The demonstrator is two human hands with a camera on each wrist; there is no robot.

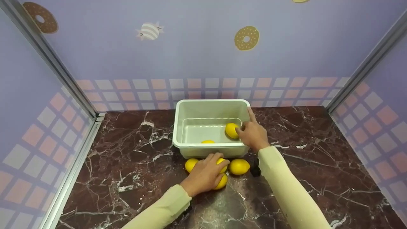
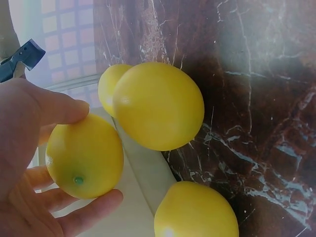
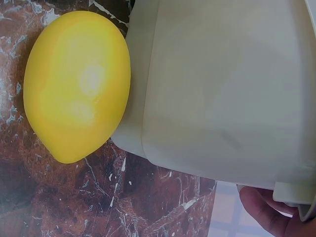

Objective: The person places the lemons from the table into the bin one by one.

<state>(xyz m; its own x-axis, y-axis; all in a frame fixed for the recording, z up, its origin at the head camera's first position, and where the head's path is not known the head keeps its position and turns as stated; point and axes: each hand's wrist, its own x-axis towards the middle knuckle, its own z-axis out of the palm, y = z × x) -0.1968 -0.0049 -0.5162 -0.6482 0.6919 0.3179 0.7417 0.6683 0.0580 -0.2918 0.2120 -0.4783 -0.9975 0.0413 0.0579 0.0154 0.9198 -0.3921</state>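
My left hand (image 1: 205, 173) holds a yellow lemon (image 2: 85, 155) between thumb and fingers, just in front of a white plastic bin (image 1: 211, 150). Around that hand on the tabletop lie a lemon (image 1: 191, 165) to its left, a lemon (image 1: 221, 182) partly under it and a lemon (image 1: 239, 167) to its right. My right hand (image 1: 254, 134) grips the bin's right rim, thumb inside, with fingers (image 3: 261, 210) on the outer side. Inside the bin, one lemon (image 1: 232, 130) lies near the right thumb; another lemon (image 1: 208, 142) is mostly hidden by the front wall.
The bin stands on a dark red marbled tabletop (image 1: 133, 171), close to the purple back wall (image 1: 197, 57). Side panels (image 1: 28, 133) with metal frame strips bound the table at left and right. A small black object (image 1: 255, 170) is beside the right sleeve.
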